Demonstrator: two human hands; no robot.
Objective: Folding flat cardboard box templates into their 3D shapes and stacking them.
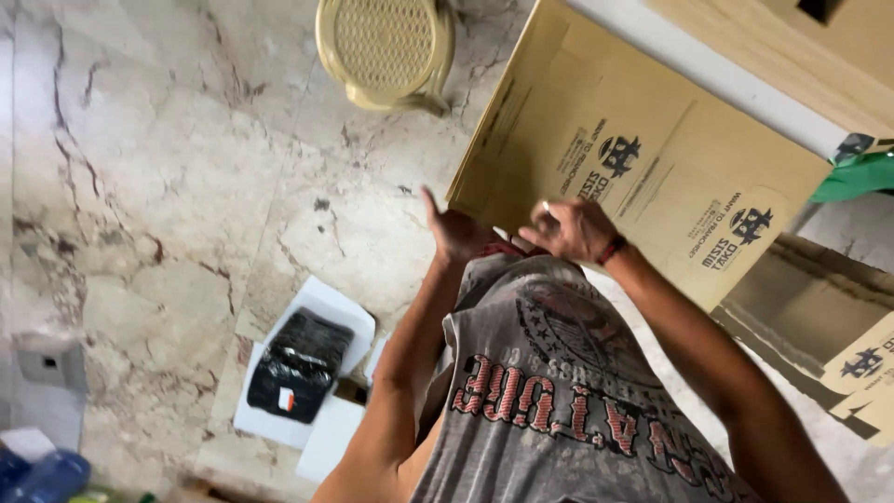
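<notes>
I look down my own grey sleeveless shirt (pixel 568 391) with red lettering. Both hands are raised just past its hem, where a bit of red cloth (pixel 503 249) shows. My left hand (pixel 456 233) is loosely spread, one finger pointing up, and holds nothing I can see. My right hand (pixel 573 228), with a red band (pixel 611 250) on the wrist, has its fingers curled in. A small pale spot shows at its fingertips; whether it is an object is unclear. The hands are close together but apart.
Flattened brown cardboard boxes (pixel 605 158) lean just beyond the hands, under a wooden counter with a white edge (pixel 726 74). A beige plastic stool (pixel 386 47) stands on the marble floor (pixel 168 186). A black wrapped bundle (pixel 298 359) lies on white sheets (pixel 326 303). Something blue (pixel 42 475) sits at the bottom left.
</notes>
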